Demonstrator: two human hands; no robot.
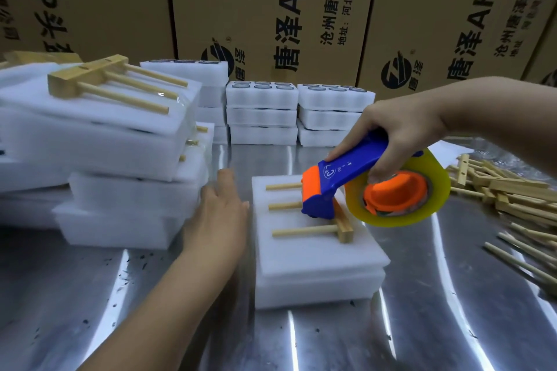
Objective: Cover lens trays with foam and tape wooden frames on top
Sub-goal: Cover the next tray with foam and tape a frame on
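Note:
A white foam-covered tray (316,262) lies on the metal table in front of me. A wooden frame (304,232) with three dowels lies on its top. My right hand (398,126) grips a blue and orange tape dispenser (346,178) with a yellowish tape roll (434,205). The dispenser's nose sits on the frame's crossbar. My left hand (221,217) hovers with straight fingers beside the tray's left edge, slightly blurred.
Finished foam packs with taped frames (105,105) are stacked at the left. Open lens trays (262,108) stand in stacks at the back, before cardboard boxes (271,9). Loose wooden frames (512,196) lie piled at the right on the shiny metal table (482,310).

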